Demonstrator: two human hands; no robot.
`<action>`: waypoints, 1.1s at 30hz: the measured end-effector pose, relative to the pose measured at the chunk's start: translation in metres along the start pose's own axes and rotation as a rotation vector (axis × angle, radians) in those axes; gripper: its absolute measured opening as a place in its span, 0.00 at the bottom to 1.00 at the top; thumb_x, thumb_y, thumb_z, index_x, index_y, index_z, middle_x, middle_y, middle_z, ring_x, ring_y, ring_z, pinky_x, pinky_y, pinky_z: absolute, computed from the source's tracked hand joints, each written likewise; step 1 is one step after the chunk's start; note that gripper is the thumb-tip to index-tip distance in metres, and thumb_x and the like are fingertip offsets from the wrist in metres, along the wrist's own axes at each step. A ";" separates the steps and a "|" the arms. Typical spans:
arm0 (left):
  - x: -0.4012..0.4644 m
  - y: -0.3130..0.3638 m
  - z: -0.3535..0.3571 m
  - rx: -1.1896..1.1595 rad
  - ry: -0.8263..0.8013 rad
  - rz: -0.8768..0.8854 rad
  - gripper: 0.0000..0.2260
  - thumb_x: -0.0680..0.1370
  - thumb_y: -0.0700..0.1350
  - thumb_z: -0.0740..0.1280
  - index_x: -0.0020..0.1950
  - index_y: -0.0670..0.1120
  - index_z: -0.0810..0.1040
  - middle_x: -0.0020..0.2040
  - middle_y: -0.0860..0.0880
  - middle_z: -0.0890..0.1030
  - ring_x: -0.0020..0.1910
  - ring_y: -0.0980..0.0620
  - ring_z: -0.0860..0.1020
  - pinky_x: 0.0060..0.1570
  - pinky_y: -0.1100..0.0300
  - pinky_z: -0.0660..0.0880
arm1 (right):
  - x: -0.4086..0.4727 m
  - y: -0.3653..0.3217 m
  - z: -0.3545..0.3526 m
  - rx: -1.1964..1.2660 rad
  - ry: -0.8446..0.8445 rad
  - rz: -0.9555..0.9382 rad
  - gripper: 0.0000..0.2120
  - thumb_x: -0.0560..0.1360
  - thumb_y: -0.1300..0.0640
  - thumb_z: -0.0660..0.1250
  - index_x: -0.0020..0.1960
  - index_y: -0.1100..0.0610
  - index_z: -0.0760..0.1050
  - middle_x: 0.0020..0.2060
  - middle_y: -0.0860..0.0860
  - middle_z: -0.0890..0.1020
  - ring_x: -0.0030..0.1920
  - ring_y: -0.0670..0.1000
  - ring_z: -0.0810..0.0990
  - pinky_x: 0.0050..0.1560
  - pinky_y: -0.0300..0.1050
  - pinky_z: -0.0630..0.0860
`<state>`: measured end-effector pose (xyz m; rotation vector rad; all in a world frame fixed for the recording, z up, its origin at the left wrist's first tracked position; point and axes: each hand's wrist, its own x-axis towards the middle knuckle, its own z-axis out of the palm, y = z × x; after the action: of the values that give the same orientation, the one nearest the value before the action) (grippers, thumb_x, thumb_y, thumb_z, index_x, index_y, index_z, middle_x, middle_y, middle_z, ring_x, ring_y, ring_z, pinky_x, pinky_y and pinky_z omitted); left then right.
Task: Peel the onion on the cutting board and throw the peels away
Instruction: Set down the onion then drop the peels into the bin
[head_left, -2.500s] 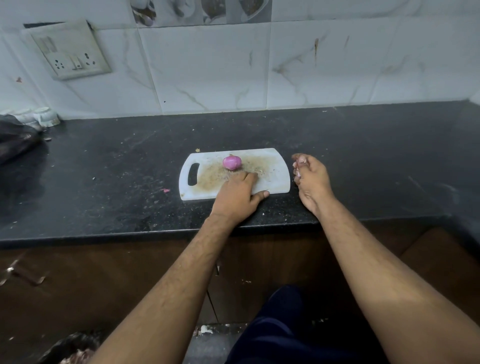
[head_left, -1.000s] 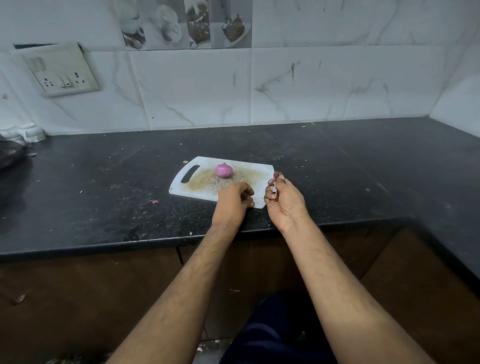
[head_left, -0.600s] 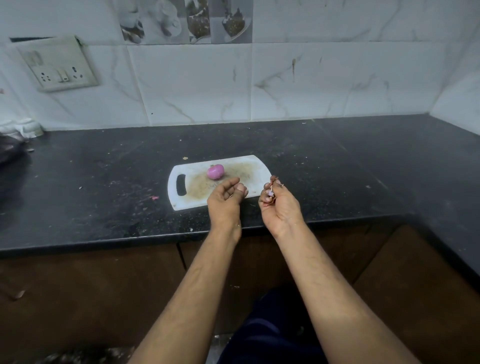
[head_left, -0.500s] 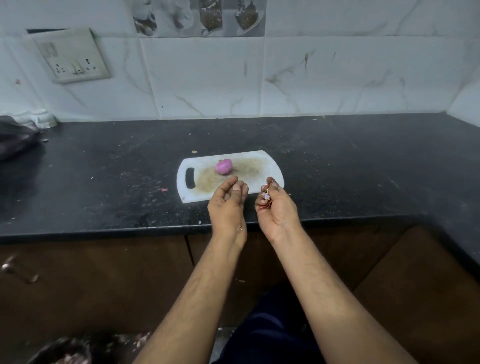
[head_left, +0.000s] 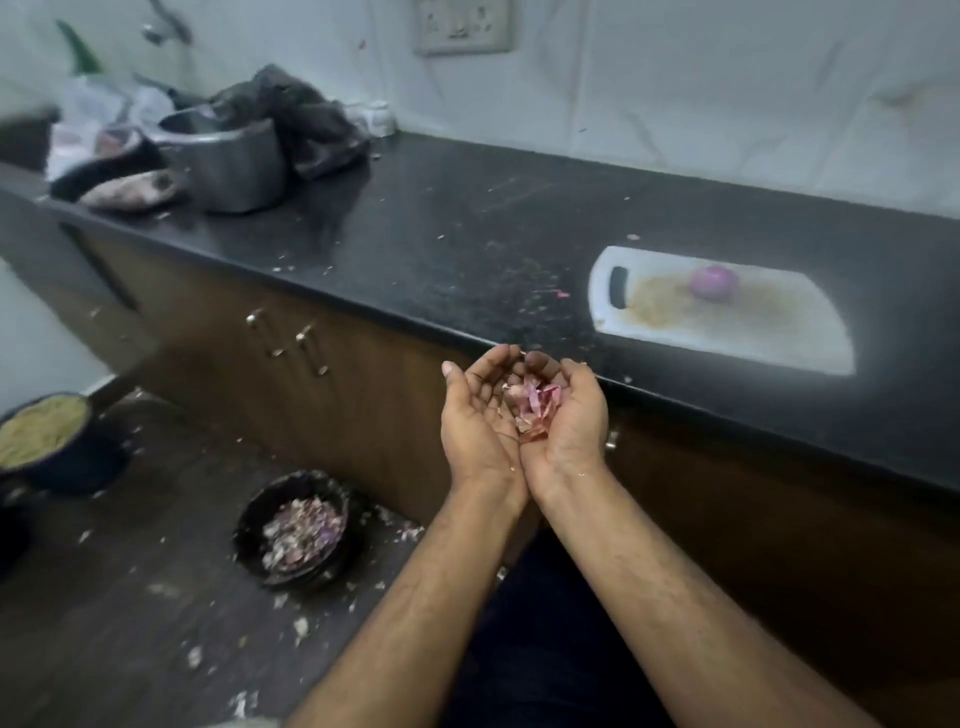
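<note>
The peeled purple onion (head_left: 714, 283) rests on the white cutting board (head_left: 810, 332) at the right of the black counter. My left hand (head_left: 475, 415) and my right hand (head_left: 574, 415) are cupped together, palms up, in front of the counter's edge, away from the board. A heap of pink onion peels (head_left: 532, 405) lies in the hollow between both palms. Down on the floor to the left stands a black bin (head_left: 249, 525) with onion peels in it.
A metal pot (head_left: 228, 161), dark cloth (head_left: 306, 122) and dishes crowd the counter's far left. Brown cabinet doors (head_left: 322, 374) run under the counter. A dark bowl of yellowish food (head_left: 44, 436) sits on the floor at left. Peel scraps litter the floor.
My hands left the board and came together, cupped, holding the peels off the counter. My view has swung left and down, so the floor and bin now show.
</note>
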<state>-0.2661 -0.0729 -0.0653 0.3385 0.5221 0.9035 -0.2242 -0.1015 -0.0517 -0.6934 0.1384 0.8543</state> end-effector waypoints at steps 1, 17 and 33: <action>0.005 0.010 -0.008 -0.014 0.032 0.022 0.27 0.85 0.58 0.54 0.58 0.37 0.81 0.53 0.39 0.85 0.54 0.43 0.84 0.60 0.49 0.80 | 0.004 0.013 0.006 -0.034 0.014 0.031 0.12 0.80 0.56 0.61 0.44 0.60 0.79 0.42 0.57 0.84 0.41 0.54 0.85 0.50 0.49 0.83; 0.156 0.145 -0.217 -0.256 0.690 0.250 0.35 0.85 0.63 0.46 0.71 0.36 0.73 0.68 0.36 0.78 0.71 0.40 0.75 0.73 0.47 0.69 | 0.122 0.269 0.085 -0.389 0.244 0.722 0.15 0.81 0.62 0.59 0.36 0.60 0.75 0.30 0.55 0.81 0.30 0.52 0.82 0.37 0.43 0.81; 0.196 0.166 -0.314 -0.278 0.994 0.353 0.42 0.80 0.71 0.40 0.75 0.41 0.71 0.79 0.42 0.67 0.80 0.45 0.63 0.81 0.48 0.52 | 0.158 0.378 0.076 -0.715 0.201 0.741 0.26 0.86 0.48 0.50 0.79 0.62 0.63 0.78 0.57 0.66 0.79 0.53 0.63 0.77 0.47 0.57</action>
<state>-0.4513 0.2022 -0.2994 -0.3218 1.2526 1.4588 -0.4090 0.2188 -0.2443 -1.4453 0.2852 1.5718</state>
